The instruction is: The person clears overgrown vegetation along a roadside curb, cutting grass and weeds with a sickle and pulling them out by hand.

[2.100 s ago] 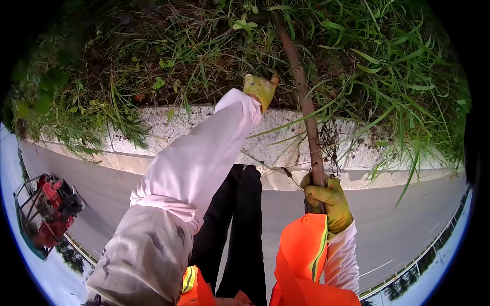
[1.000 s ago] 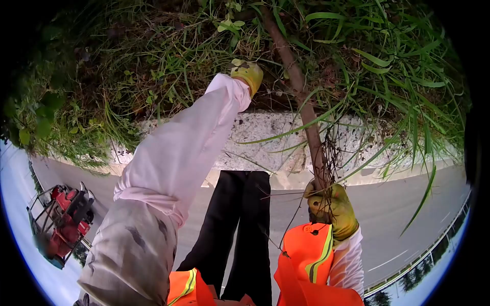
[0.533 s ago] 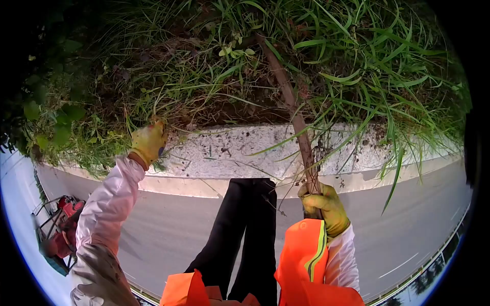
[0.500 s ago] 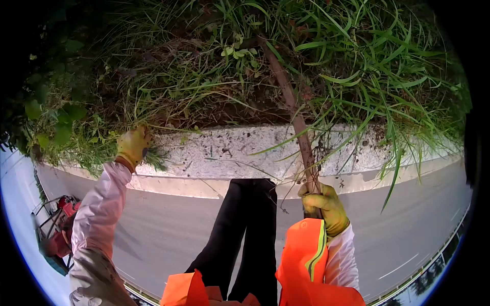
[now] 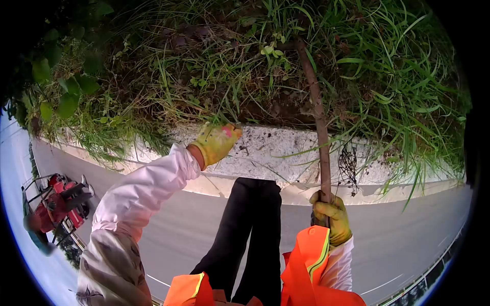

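My right hand (image 5: 332,217), in a yellow work glove, is wrapped around the lower end of a long wooden handle (image 5: 319,112). The handle runs up across the pale kerb (image 5: 275,148) into the grass, where its far end is partly hidden beside a dark crosspiece. My left hand (image 5: 217,144), also in a yellow glove with a pink patch, is over the kerb's inner edge, against the grass (image 5: 178,97). Its fingers are bent together; what they hold, if anything, cannot be made out.
Behind the kerb lies a grassy bank with leafy plants (image 5: 69,94) at left. A grey road (image 5: 403,229) runs on the near side. On the left, a person (image 5: 53,209) sits on a red vehicle (image 5: 76,217). Thin dark roots (image 5: 348,166) lie on the kerb.
My left hand has moved right along the kerb's edge. My right hand keeps its grip on the handle, which appears farther right and more upright. More of the person on the vehicle shows.
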The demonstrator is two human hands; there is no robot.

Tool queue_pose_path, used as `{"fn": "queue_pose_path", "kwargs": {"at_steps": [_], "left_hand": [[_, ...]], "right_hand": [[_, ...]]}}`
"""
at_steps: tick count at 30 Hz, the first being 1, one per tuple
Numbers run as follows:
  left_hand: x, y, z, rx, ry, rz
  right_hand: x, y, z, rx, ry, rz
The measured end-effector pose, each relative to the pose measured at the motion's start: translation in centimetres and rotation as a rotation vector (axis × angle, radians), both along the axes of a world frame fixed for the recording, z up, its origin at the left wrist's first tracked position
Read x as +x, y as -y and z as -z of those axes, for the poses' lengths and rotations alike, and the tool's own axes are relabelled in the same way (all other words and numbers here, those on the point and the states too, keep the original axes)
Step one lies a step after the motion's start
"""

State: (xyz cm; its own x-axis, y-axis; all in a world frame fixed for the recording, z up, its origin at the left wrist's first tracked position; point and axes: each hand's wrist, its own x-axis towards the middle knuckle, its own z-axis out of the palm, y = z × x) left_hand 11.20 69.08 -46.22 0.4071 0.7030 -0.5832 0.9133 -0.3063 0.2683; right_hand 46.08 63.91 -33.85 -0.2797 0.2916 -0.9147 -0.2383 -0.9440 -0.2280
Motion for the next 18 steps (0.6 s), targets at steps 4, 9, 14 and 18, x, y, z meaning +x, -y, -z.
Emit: {"fn": "queue_pose_path", "kwargs": {"at_steps": [4, 9, 14, 18], "left_hand": [[4.1, -5.4, 5.9, 0.253, -0.013, 0.053], [1.4, -9.7, 21.7, 0.601, -0.293, 0.064], [4.4, -11.9, 13.6, 0.173, -0.299, -0.005], [5.4, -10.0, 12.2, 0.201, -0.147, -0.077]], "right_hand": [[0.2, 0.3, 0.5, -0.013, 0.043, 0.042], [0.6, 1.1, 1.6, -0.018, 0.035, 0.043], [0.7, 0.7, 1.7, -0.077, -0.024, 0.068], [1.4, 1.5, 2.6, -0.011, -0.055, 0.087]]}}
